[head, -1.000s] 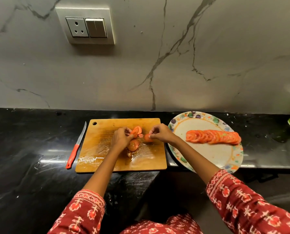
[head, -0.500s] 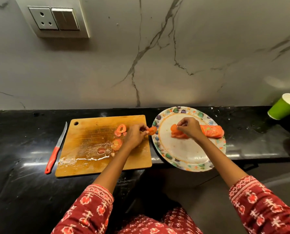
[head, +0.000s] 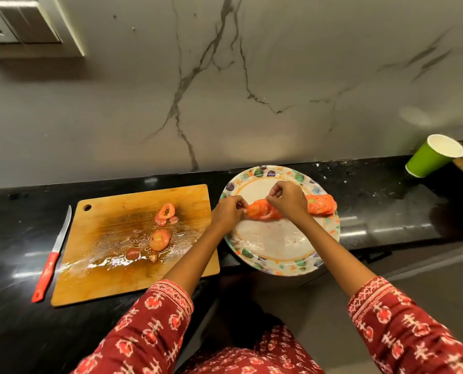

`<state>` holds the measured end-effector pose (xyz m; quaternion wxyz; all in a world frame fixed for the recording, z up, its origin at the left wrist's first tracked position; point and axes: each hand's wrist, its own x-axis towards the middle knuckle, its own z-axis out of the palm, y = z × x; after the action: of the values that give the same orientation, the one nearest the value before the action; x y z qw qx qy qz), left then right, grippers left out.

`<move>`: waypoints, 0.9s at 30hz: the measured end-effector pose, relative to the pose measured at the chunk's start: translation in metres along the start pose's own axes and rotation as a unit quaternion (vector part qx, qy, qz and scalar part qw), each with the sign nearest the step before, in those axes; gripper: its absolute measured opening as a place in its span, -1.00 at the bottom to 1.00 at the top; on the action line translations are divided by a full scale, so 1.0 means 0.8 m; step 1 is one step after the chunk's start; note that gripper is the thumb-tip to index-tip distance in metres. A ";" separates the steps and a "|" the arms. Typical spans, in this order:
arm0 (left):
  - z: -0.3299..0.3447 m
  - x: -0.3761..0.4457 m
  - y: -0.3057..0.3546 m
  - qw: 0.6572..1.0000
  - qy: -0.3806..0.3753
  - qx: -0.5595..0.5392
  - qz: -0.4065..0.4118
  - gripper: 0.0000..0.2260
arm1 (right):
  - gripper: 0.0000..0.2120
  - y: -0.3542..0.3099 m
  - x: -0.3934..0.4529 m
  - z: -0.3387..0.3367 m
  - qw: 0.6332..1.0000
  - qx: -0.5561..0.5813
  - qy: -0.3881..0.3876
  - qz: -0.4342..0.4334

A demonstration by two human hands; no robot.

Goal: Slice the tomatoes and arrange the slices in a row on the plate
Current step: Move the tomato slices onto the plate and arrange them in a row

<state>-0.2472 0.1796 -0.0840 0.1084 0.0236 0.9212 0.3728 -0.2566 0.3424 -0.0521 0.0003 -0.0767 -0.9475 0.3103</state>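
Over the plate [head: 279, 247], both hands at work on the row [head: 320, 205] of overlapping slices. Left hand [head: 226, 211] at the row's left end, fingertips curled in and pinching a slice [head: 253, 209] by its edge. Right hand [head: 288, 198] just beside it, above the middle of the row, fingers bunched together; whether pinching a slice or only nudging one, cannot tell. Hides part of the row.

On the board [head: 111, 268], well apart from the plate: 2 stray slices [head: 160, 238] plus small scraps, sitting in a pool of juice. Knife [head: 53, 255] lying on the counter just left of the board, untouched. Green cup [head: 432, 155] far right.

Judged nearly done: row mostly laid, a few pieces left to bring over.

Handling, as a judgement: light, soft, wet and slippery; thin enough to fold or tear if squeezed hard. Best taken by the firmer skin rim between thumb and 1 or 2 fingertips, not through the seedy middle. Pieces on the board likely stuck down by juice, so better lifted from 1 edge than dragged.
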 end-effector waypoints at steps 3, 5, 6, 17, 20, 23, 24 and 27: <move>0.010 0.006 0.004 1.000 0.011 0.015 -0.005 -0.91 | -0.95 0.013 0.004 -0.008 0.999 0.025 0.012 -0.017; 0.015 0.009 0.006 1.000 0.029 0.012 0.002 -0.87 | -0.94 0.018 0.006 -0.010 0.999 0.034 0.015 -0.036; 0.016 0.010 0.007 0.999 0.037 0.008 0.009 -0.83 | -0.94 0.020 0.006 -0.011 0.998 0.041 0.014 -0.047; 0.023 0.008 0.020 0.988 -0.062 0.085 0.113 -0.26 | -0.42 0.037 -0.015 -0.009 0.959 -0.149 -0.141 -0.197; 0.022 0.011 0.025 0.988 -0.056 0.079 0.124 -0.32 | -0.42 0.041 -0.015 -0.007 0.959 -0.156 -0.128 -0.197; 0.024 0.012 0.021 0.993 -0.045 0.051 0.102 -0.31 | -0.38 0.041 -0.012 -0.006 0.967 -0.121 -0.126 -0.185; 0.025 0.011 0.021 0.994 -0.038 0.040 0.098 -0.31 | -0.37 0.041 -0.011 -0.007 0.968 -0.115 -0.128 -0.183; 0.029 0.006 0.025 0.994 -0.011 0.003 0.107 -0.35 | -0.33 0.043 -0.011 -0.008 0.970 -0.104 -0.129 -0.176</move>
<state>-0.2479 0.2106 -0.0876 0.0777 0.1264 0.9134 0.3790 -0.2425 0.3722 -0.0667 -0.0753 0.1328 -0.9652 0.2124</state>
